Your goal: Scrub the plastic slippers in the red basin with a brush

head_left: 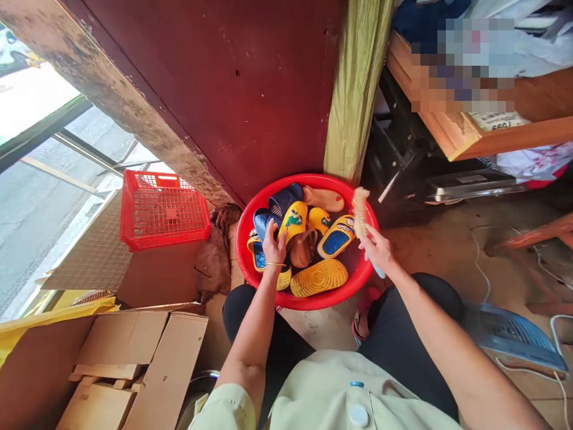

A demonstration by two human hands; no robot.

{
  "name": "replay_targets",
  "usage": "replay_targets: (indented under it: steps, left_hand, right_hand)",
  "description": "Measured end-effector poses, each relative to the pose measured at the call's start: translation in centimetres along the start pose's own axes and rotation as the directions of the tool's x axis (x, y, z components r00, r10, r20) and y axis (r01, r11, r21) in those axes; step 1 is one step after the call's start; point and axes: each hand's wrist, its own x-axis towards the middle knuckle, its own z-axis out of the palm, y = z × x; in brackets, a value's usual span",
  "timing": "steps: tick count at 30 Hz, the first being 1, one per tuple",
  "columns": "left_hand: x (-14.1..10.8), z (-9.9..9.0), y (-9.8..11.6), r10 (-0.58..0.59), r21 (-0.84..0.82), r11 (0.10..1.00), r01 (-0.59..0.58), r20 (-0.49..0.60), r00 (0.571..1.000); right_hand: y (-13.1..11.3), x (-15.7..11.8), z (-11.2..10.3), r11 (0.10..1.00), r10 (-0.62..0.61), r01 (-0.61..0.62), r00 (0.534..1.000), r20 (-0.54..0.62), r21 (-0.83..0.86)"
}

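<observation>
Red basin set between the knees, likely for easy reach of both arms, slippers heaped inside. Left hand among them, thumb parted from fingers, any hold on one cannot be told; right hand closed round a brush, head projecting clear, presumably leaving the bristles free. Beyond, a dark red panel behind the basin.

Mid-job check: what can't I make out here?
Head view: part of the scrub brush, behind the right hand.
Head view: the red basin, its floor largely covered by slippers.
Head view: items on the wooden table, partly pixelated.
Head view: the cardboard box, cut off by the bottom edge.
</observation>
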Motion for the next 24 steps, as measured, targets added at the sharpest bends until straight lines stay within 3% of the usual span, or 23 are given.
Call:
replay_targets:
  steps: [3, 4, 6, 7, 8, 10, 11, 13, 16, 18, 21, 24]
  left_hand:
    - [-1.5, 0.3, 0.4, 0.173, 0.402, 0.903, -0.155, -0.009, 0.985]
    - [-2.1, 0.5, 0.7, 0.199, 0.487, 0.851, -0.197, 0.049, 0.979]
    - [-3.6, 1.1, 1.4, 0.17, 0.567, 0.765, -0.306, 0.281, 0.945]
    - [-4.5, 1.4, 1.6, 0.113, 0.569, 0.737, -0.366, 0.43, 0.896]
    - [-5.3, 1.7, 1.8, 0.038, 0.559, 0.713, -0.423, 0.571, 0.82]
    - [-7.0, 2.3, 1.9, -0.117, 0.537, 0.661, -0.524, 0.764, 0.635]
    - [-7.7, 2.5, 1.9, -0.185, 0.54, 0.623, -0.566, 0.805, 0.564]
    - [-8.9, 3.0, 1.7, -0.292, 0.568, 0.534, -0.626, 0.819, 0.493]
    - [-9.7, 4.1, 1.5, -0.381, 0.635, 0.441, -0.635, 0.773, 0.508]
    - [-9.7, 4.9, 1.6, -0.394, 0.655, 0.439, -0.616, 0.756, 0.523]
    - [-9.0, 5.3, 2.3, -0.384, 0.658, 0.516, -0.548, 0.75, 0.539]
    - [-7.5, 4.1, 3.8, -0.352, 0.621, 0.656, -0.429, 0.754, 0.555]
  right_hand:
    - [0.3, 1.0, 0.4, 0.982, 0.094, -0.086, 0.995, -0.04, 0.166]
    - [0.3, 1.4, 0.6, 0.977, 0.119, -0.113, 0.993, -0.024, 0.179]
    - [0.1, 1.9, 1.0, 0.974, 0.152, -0.157, 0.988, 0.04, 0.162]
    - [-0.1, 2.1, 1.2, 0.975, 0.161, -0.17, 0.984, 0.073, 0.141]
    - [-0.3, 2.2, 1.3, 0.977, 0.167, -0.178, 0.981, 0.098, 0.117]
    - [-0.9, 2.3, 1.4, 0.982, 0.173, -0.182, 0.975, 0.138, 0.057]
    - [-1.3, 2.2, 1.4, 0.983, 0.179, -0.185, 0.971, 0.156, 0.022]
    - [-2.1, 2.0, 1.3, 0.981, 0.196, -0.19, 0.962, 0.192, -0.05]
    - [-2.8, 1.6, 1.4, 0.979, 0.184, -0.155, 0.953, 0.241, -0.135]
    - [-3.0, 1.3, 1.6, 0.979, 0.15, -0.11, 0.957, 0.247, -0.172]
    - [-3.1, 0.9, 1.9, 0.976, 0.112, -0.064, 0.966, 0.231, -0.208]
    - [-3.1, 0.7, 2.0, 0.976, 0.081, -0.031, 0.971, 0.227, -0.215]
